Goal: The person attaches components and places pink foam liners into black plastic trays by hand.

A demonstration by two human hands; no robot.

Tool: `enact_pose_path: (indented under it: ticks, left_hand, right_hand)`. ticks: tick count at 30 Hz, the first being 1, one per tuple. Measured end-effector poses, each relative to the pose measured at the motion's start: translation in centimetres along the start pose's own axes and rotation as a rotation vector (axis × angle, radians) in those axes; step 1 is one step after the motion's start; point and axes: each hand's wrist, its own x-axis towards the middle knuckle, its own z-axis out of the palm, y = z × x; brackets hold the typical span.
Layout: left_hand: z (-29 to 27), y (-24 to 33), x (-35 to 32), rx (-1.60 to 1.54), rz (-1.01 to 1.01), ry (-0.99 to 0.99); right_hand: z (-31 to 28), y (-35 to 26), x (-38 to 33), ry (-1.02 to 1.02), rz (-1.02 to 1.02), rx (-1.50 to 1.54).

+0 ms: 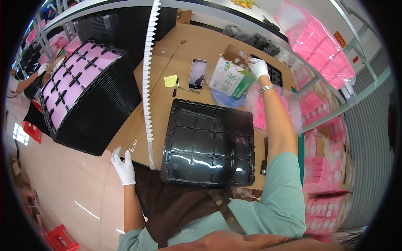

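"Box (228,79): how many?"
"One, upper centre, the right hand (258,68) at it; I can't tell its grip."
"Left hand (124,169)?"
"Loosely open, lower left. One phone (197,75), upper centre."

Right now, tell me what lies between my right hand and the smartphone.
In the head view, the white-and-green cardboard carton lies between your gloved right hand and the smartphone.

The head camera looks steeply down and forward from above the bench (180,54). Range is close; the wide fisheye field takes in the left hand (124,170), the right hand (258,68) and the floor (83,184) at left.
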Motion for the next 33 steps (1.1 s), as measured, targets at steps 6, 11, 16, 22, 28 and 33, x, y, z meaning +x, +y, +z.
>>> enact_pose_path:
  ticks: [6,11,16,22,28,33]
  left_hand:
    - [-2.2,0.2,0.2,-0.122,-0.134,0.009]
    - [-2.3,0.9,0.1,-0.166,-0.165,-0.057]
    - [0.7,7.0,1.0,-0.274,-0.047,-0.28]
    - [8.0,19.0,-0.1,-0.52,-0.058,-0.754]
    - [20.2,26.8,-3.5,-0.514,0.205,-1.225]
    - [25.8,34.6,-7.1,-0.543,-0.01,-1.445]
  right_hand:
    - [-7.6,4.7,-5.5,0.522,-0.257,-0.442]
    - [-8.8,7.9,-13.5,0.525,0.047,-0.68]
    - [-8.1,15.2,-13.5,0.366,0.141,-0.642]
    - [-11.8,20.1,-13.8,0.207,0.272,0.621]
    - [-12.6,6.0,-21.4,0.147,0.184,0.674]
    - [-10.7,2.2,-24.9,0.101,0.18,0.697]
